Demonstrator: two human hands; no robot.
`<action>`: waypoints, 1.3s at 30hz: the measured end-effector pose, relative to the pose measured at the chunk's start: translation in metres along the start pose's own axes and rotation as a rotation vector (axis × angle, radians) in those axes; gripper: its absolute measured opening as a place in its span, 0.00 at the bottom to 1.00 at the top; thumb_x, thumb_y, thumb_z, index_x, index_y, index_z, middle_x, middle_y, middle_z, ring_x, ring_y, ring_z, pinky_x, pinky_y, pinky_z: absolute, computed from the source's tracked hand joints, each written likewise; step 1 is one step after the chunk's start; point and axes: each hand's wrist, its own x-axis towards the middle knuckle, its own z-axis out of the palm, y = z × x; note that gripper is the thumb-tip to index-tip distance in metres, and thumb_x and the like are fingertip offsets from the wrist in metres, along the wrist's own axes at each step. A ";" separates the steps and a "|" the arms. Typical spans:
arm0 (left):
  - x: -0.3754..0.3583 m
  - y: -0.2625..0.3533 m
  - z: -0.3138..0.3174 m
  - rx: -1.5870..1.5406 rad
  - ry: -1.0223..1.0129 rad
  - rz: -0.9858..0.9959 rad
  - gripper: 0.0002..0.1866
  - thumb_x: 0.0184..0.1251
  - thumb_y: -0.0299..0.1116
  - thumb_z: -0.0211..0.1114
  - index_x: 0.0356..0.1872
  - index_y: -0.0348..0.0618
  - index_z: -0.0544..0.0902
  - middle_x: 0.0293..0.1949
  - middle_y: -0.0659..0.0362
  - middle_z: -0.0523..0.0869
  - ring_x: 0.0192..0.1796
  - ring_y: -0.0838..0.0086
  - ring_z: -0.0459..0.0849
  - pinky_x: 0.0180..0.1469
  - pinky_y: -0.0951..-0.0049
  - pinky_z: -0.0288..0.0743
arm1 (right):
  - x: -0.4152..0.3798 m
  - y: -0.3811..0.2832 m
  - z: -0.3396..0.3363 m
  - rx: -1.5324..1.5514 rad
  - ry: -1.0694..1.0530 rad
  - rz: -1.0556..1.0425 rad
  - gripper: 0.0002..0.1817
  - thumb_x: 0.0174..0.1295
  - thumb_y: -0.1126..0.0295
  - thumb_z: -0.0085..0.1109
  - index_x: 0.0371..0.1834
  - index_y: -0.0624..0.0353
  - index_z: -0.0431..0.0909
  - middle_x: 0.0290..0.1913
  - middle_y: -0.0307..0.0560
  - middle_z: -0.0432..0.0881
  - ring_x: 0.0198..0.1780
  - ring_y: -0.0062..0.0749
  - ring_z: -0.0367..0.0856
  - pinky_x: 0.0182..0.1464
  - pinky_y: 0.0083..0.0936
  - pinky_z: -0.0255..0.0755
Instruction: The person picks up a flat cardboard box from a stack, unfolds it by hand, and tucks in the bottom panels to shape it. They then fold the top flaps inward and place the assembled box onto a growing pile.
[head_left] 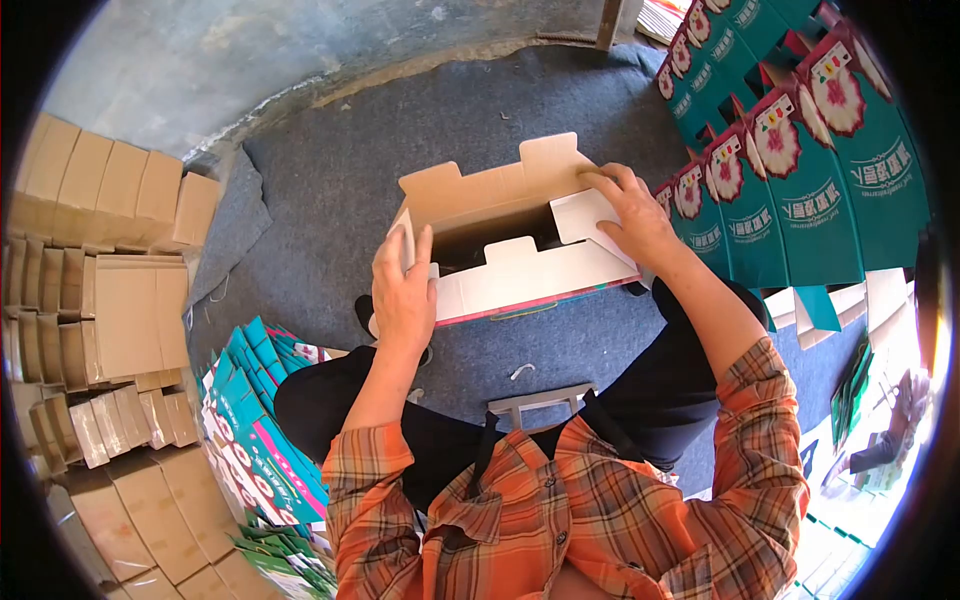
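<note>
An open carton with white and brown flaps stands in front of me, between my knees. Its dark inside shows through the opening. My left hand grips a small flap at the carton's left end, thumb and fingers on either side of it. At the right end, my right hand has its fingers bent over the back corner and its thumb by a white end flap. A long white front flap with a tab leans outward, and the brown back flap stands up.
Brown cartons are stacked along the left. Flat printed green cartons lie by my left knee. Rows of teal printed boxes rise at the right. A grey metal frame is between my legs. A wall stands behind the dark floor covering.
</note>
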 end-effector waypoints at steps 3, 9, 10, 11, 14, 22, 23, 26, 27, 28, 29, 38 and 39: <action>-0.001 -0.008 0.006 0.046 0.063 0.269 0.22 0.53 0.24 0.65 0.53 0.49 0.80 0.61 0.49 0.72 0.62 0.52 0.72 0.63 0.54 0.68 | 0.002 -0.002 0.001 0.066 0.060 0.040 0.40 0.45 0.82 0.66 0.65 0.45 0.65 0.61 0.49 0.68 0.62 0.52 0.69 0.62 0.39 0.69; -0.002 -0.007 0.007 -0.274 -0.029 0.202 0.07 0.57 0.23 0.60 0.36 0.44 0.80 0.40 0.54 0.83 0.52 0.59 0.80 0.59 0.58 0.71 | 0.000 -0.004 -0.001 0.117 0.059 0.057 0.41 0.45 0.83 0.66 0.66 0.46 0.66 0.56 0.49 0.72 0.61 0.50 0.70 0.62 0.39 0.70; -0.002 -0.008 0.007 -0.276 -0.030 0.200 0.07 0.57 0.23 0.60 0.36 0.44 0.80 0.40 0.54 0.83 0.52 0.59 0.80 0.59 0.58 0.71 | -0.001 0.000 0.000 0.115 0.056 0.058 0.41 0.45 0.83 0.66 0.66 0.46 0.66 0.56 0.49 0.72 0.61 0.50 0.70 0.62 0.39 0.70; -0.002 -0.012 0.006 -0.451 0.002 -0.020 0.07 0.57 0.23 0.60 0.37 0.43 0.79 0.40 0.54 0.83 0.50 0.59 0.81 0.56 0.60 0.72 | -0.001 0.008 0.001 0.072 0.010 0.000 0.37 0.47 0.82 0.64 0.64 0.46 0.69 0.57 0.49 0.73 0.62 0.50 0.70 0.62 0.39 0.69; 0.001 -0.030 0.008 -0.812 0.087 -0.347 0.08 0.59 0.23 0.59 0.40 0.40 0.76 0.39 0.53 0.83 0.45 0.58 0.82 0.53 0.66 0.73 | -0.004 0.015 0.010 -0.021 -0.026 -0.079 0.28 0.53 0.79 0.59 0.60 0.48 0.75 0.60 0.49 0.73 0.62 0.49 0.70 0.63 0.38 0.69; 0.010 -0.013 0.009 -0.269 -0.099 -0.031 0.41 0.47 0.37 0.75 0.66 0.45 0.69 0.63 0.49 0.70 0.69 0.50 0.61 0.70 0.52 0.56 | -0.006 0.007 0.004 -0.086 -0.086 -0.107 0.24 0.58 0.74 0.56 0.61 0.50 0.75 0.65 0.47 0.70 0.66 0.48 0.67 0.65 0.38 0.67; 0.010 -0.012 0.011 -0.176 -0.152 -0.050 0.42 0.46 0.37 0.75 0.67 0.46 0.69 0.65 0.49 0.69 0.69 0.51 0.61 0.70 0.52 0.56 | -0.006 0.002 0.003 -0.067 -0.102 -0.057 0.27 0.57 0.71 0.59 0.63 0.49 0.73 0.65 0.47 0.69 0.66 0.48 0.66 0.65 0.39 0.66; 0.015 -0.008 0.011 -0.195 -0.208 -0.103 0.43 0.43 0.37 0.76 0.66 0.47 0.69 0.64 0.52 0.68 0.70 0.53 0.59 0.69 0.52 0.57 | -0.009 -0.011 0.004 -0.039 -0.126 0.019 0.34 0.51 0.66 0.67 0.65 0.48 0.70 0.64 0.46 0.68 0.66 0.48 0.65 0.64 0.41 0.67; 0.016 -0.005 0.010 -0.197 -0.213 -0.102 0.43 0.43 0.37 0.76 0.66 0.47 0.69 0.64 0.52 0.68 0.70 0.53 0.59 0.69 0.52 0.57 | -0.009 -0.013 0.006 -0.032 -0.134 0.041 0.38 0.47 0.63 0.71 0.66 0.47 0.69 0.63 0.46 0.68 0.65 0.48 0.64 0.63 0.42 0.67; 0.018 -0.002 0.009 -0.178 -0.239 -0.136 0.43 0.42 0.38 0.77 0.66 0.49 0.70 0.63 0.53 0.68 0.69 0.54 0.59 0.68 0.52 0.58 | -0.009 -0.014 0.008 -0.032 -0.138 0.045 0.38 0.47 0.63 0.71 0.66 0.47 0.69 0.63 0.46 0.68 0.65 0.48 0.64 0.63 0.42 0.67; 0.019 0.002 0.008 -0.160 -0.265 -0.170 0.44 0.41 0.39 0.78 0.66 0.50 0.71 0.62 0.55 0.68 0.69 0.55 0.59 0.67 0.52 0.59 | -0.008 -0.014 0.010 -0.061 -0.128 0.050 0.39 0.45 0.62 0.73 0.66 0.47 0.69 0.62 0.46 0.67 0.64 0.48 0.64 0.62 0.42 0.68; 0.025 0.016 0.019 0.010 -0.228 -0.246 0.39 0.41 0.39 0.78 0.60 0.53 0.74 0.59 0.57 0.68 0.68 0.58 0.58 0.63 0.52 0.62 | 0.000 -0.015 0.032 -0.226 -0.010 0.079 0.34 0.43 0.58 0.74 0.57 0.46 0.73 0.55 0.47 0.70 0.58 0.51 0.68 0.55 0.42 0.73; 0.024 0.016 0.019 0.009 -0.227 -0.246 0.39 0.41 0.39 0.78 0.60 0.53 0.74 0.59 0.57 0.68 0.68 0.58 0.58 0.63 0.52 0.62 | 0.001 -0.015 0.033 -0.239 0.004 0.079 0.31 0.44 0.58 0.73 0.55 0.46 0.75 0.54 0.46 0.71 0.59 0.51 0.67 0.53 0.41 0.74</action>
